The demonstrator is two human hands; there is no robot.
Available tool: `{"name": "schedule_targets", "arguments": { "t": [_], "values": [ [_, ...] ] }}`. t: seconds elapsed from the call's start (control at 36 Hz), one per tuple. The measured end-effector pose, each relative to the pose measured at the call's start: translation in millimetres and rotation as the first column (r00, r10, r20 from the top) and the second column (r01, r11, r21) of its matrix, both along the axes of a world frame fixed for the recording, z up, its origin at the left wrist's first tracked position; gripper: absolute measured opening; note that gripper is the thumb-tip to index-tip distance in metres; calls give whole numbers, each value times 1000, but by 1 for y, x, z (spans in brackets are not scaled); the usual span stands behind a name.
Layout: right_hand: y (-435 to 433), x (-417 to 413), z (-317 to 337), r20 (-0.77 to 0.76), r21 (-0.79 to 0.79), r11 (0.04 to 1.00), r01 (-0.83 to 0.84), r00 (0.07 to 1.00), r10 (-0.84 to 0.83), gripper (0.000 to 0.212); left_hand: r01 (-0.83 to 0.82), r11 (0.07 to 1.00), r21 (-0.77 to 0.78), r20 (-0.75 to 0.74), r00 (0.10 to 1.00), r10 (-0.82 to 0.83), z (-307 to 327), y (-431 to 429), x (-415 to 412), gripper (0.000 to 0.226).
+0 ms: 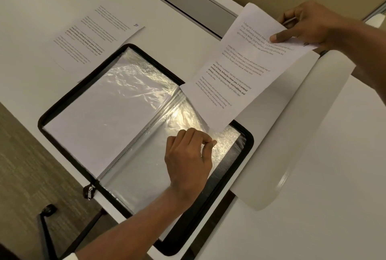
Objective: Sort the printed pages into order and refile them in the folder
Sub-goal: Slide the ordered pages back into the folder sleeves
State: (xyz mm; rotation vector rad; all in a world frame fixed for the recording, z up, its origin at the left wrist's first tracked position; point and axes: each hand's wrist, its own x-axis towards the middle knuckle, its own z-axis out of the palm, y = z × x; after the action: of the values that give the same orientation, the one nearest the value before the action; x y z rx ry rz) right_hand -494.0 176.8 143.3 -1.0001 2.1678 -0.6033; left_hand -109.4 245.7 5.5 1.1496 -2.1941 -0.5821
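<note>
Grey carpet [27,165] is seen at the lower left, beyond the edge of a white tabletop [323,197]. Nearest on the tabletop, a black zip-edged folder [248,142] is laid open, its zip pull [88,192] hanging off the near edge. Clear plastic sleeves are shown on both halves: the left-hand sleeve [100,117] is filled by a blank white sheet, while the right-hand sleeve [146,176] looks empty and shiny. The top edge of this right-hand sleeve is pinched between thumb and curled fingers of the left hand [189,155].

Just past that hand, the lower corner of a printed page [240,76] is brought down to the sleeve's mouth; whether it is already inside cannot be told. The page is held up at a slant over a plain white sheet [292,134] lying beside the folder. Its upper edge is gripped by the right hand [309,26], thumb pressed on the printed face and fingers curled behind.

Farther off, a second printed page [94,38] is laid flat, partly tucked under the folder's far edge, with a handwritten mark in one corner. Farthest, a grey recessed hatch [192,5] is set into the tabletop.
</note>
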Motion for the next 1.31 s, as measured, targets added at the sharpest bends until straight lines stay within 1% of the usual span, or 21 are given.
{"name": "schedule_targets", "arguments": {
  "t": [0.17, 0.28, 0.36, 0.47, 0.56, 0.61, 0.72, 0.83, 0.89, 0.97, 1.03, 1.11, 1.19, 1.25, 1.31],
  "values": [
    [-2, -2, 5, 18, 41, 998, -40, 999, 39, 28, 15, 1000, -23, 27, 1000, -14, 1, 1, -1, 19],
    [-7, -4, 8, 26, 110, 993, -44, 999, 42, 40, 30, 998, -51, 43, 999, -28, 1, 3, -1, 18],
    [-10, -2, 12, 30, 146, 986, -74, 997, 70, 39, 34, 997, -64, 47, 998, -31, 0, 3, -3, 16],
    [-16, 4, 19, 8, 140, 986, -89, 996, 88, 33, 33, 997, -63, 47, 998, -30, 0, 2, -4, 16],
    [-18, 5, 20, -28, 105, 990, -90, 995, 94, 31, 26, 998, -56, 47, 999, -24, 1, 2, -4, 16],
    [-19, 3, 19, -42, 115, 989, -94, 994, 100, 32, 25, 998, -56, 51, 998, -22, 2, 1, -4, 16],
    [-18, 2, 12, -9, 125, 988, -92, 996, 94, 42, 27, 998, -62, 63, 998, -23, 0, 1, -2, 15],
    [-18, 0, -1, 27, 70, 996, -57, 998, 55, 43, 35, 997, -72, 58, 998, -31, 0, 3, -2, 16],
    [-20, 0, -6, 19, 67, 997, -39, 999, 38, 44, 35, 996, -79, 56, 998, -31, 1, 3, -1, 16],
    [-23, 1, -12, 50, 93, 994, -64, 997, 59, 45, 37, 996, -81, 66, 997, -32, 0, 3, 0, 15],
    [-24, 3, -17, 45, 75, 995, -72, 997, 69, 39, 37, 996, -85, 71, 997, -31, 0, 2, 1, 15],
    [-27, 3, -23, 81, 22, 1000, -17, 997, 16, 33, 33, 995, -94, 70, 997, -26, 0, 1, 2, 15],
    [-27, 6, -27, 138, 41, 999, -27, 990, 21, 39, 35, 994, -101, 71, 997, -28, 1, 1, 3, 16],
    [-25, 5, -31, 149, 42, 999, -34, 988, 27, 43, 40, 994, -103, 72, 997, -32, 2, 1, 3, 15],
    [-24, 4, -33, 155, 25, 999, -25, 988, 21, 43, 38, 994, -102, 69, 997, -31, 3, 1, 2, 15]
  ]
}}
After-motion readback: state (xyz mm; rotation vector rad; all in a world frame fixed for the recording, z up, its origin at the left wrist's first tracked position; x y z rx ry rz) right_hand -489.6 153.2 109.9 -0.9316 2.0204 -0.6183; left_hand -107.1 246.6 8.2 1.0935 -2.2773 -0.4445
